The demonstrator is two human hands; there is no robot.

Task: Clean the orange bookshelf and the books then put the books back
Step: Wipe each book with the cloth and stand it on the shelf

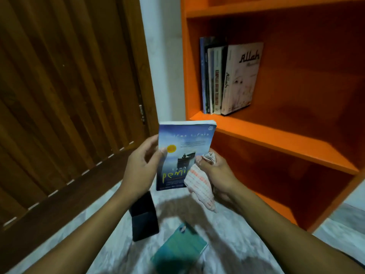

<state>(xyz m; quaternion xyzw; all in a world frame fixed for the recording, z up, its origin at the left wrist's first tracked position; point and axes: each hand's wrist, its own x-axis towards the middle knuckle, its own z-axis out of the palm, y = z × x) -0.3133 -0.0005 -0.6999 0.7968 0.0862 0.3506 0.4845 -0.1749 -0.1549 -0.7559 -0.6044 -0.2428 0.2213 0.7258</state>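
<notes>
A blue paperback book (pixel 182 143) stands upright in front of me, cover facing me. My left hand (pixel 141 167) holds its left edge, thumb on the cover. My right hand (pixel 215 171) grips a white cloth with orange stripes (pixel 200 186) against the book's lower right corner. The orange bookshelf (pixel 266 135) rises on the right. Several books (pixel 227 78) stand at the left end of its middle shelf, the outermost one white. A green book (pixel 178 252) and a black book (pixel 145 218) lie on the floor below my hands.
A dark wooden slatted door (pixel 65 95) fills the left side. A white wall strip (pixel 164 66) separates it from the shelf. The floor (pixel 227 234) is pale marbled tile. The shelf compartments to the right of and below the standing books hold nothing visible.
</notes>
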